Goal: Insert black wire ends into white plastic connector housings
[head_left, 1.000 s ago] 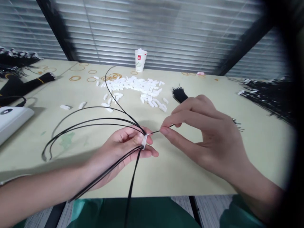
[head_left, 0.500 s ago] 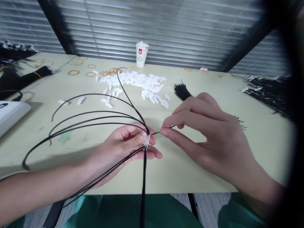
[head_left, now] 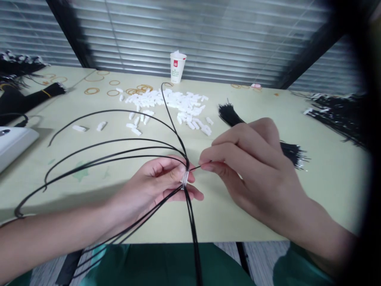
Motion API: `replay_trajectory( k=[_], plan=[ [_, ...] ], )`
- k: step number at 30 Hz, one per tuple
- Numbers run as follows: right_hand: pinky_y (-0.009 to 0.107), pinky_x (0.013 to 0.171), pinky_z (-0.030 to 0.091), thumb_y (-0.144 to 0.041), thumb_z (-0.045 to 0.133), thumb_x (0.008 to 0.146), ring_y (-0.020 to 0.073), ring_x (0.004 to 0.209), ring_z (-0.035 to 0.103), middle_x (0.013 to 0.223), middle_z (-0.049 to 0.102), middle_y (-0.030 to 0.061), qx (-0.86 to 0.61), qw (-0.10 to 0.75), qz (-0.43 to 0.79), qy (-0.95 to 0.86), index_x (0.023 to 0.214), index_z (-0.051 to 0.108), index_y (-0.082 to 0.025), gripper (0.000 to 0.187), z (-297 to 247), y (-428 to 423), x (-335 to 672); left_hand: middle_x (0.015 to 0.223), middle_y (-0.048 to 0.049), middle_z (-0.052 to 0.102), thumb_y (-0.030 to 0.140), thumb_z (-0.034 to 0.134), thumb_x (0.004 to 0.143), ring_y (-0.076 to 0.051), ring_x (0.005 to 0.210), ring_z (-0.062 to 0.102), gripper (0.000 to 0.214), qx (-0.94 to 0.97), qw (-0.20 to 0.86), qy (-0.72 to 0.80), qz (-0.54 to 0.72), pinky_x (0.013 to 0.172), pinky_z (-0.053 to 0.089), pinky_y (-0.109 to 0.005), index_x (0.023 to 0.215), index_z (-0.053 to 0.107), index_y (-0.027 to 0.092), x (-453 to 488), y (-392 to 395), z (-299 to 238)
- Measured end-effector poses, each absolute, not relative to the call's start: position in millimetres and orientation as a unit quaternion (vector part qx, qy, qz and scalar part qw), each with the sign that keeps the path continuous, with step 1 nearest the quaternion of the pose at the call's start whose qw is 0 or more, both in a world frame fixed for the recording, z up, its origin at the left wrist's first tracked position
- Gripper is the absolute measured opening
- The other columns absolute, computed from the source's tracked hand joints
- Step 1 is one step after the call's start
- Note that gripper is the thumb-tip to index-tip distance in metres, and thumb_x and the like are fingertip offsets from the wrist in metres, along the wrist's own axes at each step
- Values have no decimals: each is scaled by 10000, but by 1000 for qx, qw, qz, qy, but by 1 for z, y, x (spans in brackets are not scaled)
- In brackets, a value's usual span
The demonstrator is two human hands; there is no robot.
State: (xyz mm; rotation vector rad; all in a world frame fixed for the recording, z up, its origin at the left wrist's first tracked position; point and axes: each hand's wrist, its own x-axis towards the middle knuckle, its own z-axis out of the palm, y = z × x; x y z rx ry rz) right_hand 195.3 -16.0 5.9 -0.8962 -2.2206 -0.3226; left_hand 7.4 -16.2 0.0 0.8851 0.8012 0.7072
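Holding a plug [head_left: 185,178] already carrying wires [head_left: 187,161], the left hand [head_left: 162,178] faces the right hand [head_left: 253,167], which pinches another wire [head_left: 195,168]; loose white pieces [head_left: 171,100] remain.

The left grip [head_left: 163,179] and right grip [head_left: 257,169] were bare human hands with slender fingers and smooth backs. The left forearm [head_left: 59,228] was uncovered along most of its visible length, with a narrow whitish edge [head_left: 18,218] beside it near the picture's left border. A loose, dark green sleeve [head_left: 297,260] lay around the right forearm [head_left: 324,238], and plain green clothing [head_left: 172,264] covered the lap, turning paler teal toward its left side.
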Motion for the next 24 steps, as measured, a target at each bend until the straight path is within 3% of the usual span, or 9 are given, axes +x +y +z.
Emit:
replay_trajectory(
  k=[13,24],
  plan=[
    [324,610,309,-106,469,800,150,624,351,674,485,31,-315,367,-104,-869,722,471,-173,103,10,-12,189,841,-15,600,213,541,867,-139,744,663,104,404,774,358,331,631,482,-168,859,629,157,6,-18,-9],
    [337,575,303,-131,518,767,164,610,336,608,483,40,-320,389,-173,-846,651,472,-182,136,5,-10,181,808,-5,624,183,521,878,-117,729,664,126,388,790,352,319,658,503,-153,840,640,164,6,-18,-7]
  ],
)
